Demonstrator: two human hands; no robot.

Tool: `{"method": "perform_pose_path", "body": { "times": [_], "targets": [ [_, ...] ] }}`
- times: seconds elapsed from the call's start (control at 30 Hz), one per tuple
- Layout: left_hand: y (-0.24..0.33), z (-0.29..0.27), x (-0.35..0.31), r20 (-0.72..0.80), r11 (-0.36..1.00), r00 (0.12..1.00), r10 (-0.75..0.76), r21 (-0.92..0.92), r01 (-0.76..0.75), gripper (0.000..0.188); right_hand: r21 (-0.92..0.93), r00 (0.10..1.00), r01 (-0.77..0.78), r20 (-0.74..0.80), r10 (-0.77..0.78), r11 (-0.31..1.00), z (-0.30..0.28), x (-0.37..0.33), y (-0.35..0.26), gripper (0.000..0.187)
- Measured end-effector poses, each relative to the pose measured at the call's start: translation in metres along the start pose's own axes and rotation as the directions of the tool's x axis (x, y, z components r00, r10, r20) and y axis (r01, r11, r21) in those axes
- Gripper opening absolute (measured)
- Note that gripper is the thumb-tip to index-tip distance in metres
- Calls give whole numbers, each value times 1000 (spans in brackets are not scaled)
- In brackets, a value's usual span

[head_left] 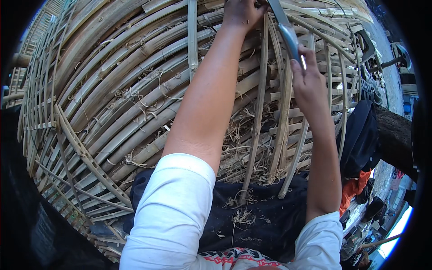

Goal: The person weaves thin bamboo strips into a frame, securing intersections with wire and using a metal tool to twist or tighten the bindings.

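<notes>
Bamboo slats [148, 83]: a broad surface of split lengths, spreading beyond the dark cloth [270, 220] and to its left; the wide lens bows them.
Lattice [38, 90]: thin crossed bamboo, well to the left of the dark cloth.
Ground [390, 40]: pale grey, beyond the dark cloth to the right, in daylight.
Shirt [238, 255]: white, red and black lettering across the chest, on the near side of the dark cloth; only partly in view.
Knife [289, 38]: metal blade, well beyond the dark cloth; its tip runs out of view.
Right grip [308, 74]: fingers closed round the knife's handle.
Left grip [245, 13]: beside the knife, cut by the upper edge; I cannot tell whether it holds anything.
Bamboo strips [259, 112]: long, narrow, slanting down from near both grips, lower ends at the dark cloth.
Shavings [243, 217]: pale curls on the dark cloth, more heaped beyond it.
Orange cloth [353, 191]: right of the dark cloth.
Log [393, 130]: thick, brown, farther right of the dark cloth.
Left forearm [204, 103]: crosses beyond the dark cloth, hiding some slats.
</notes>
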State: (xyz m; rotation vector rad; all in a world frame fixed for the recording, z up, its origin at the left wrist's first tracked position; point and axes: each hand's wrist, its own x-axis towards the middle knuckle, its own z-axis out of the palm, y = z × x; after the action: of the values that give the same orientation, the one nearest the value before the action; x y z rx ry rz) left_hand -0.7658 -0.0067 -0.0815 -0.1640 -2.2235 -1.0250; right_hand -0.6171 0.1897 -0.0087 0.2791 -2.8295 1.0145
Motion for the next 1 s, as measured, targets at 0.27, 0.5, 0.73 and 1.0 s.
{"method": "perform_pose_path", "body": {
  "times": [0.27,0.5,0.73,1.0],
  "targets": [
    [-7,7,5,-6,993,999,-42,-113,41,21,-10,997,28,70,-27,1000,10,2,8,31],
    [-1,1,-1,38,999,999,-22,-44,24,17,2,994,105,-31,-105,994,11,0,14,32],
    [3,1,4,-9,995,999,-36,-91,35,17,-96,997,-55,47,59,994,2,0,4,32],
    [4,0,2,-14,996,999,-29,-83,28,15,-85,994,108,-7,-109,990,11,-4,20,31]
  ]
}}
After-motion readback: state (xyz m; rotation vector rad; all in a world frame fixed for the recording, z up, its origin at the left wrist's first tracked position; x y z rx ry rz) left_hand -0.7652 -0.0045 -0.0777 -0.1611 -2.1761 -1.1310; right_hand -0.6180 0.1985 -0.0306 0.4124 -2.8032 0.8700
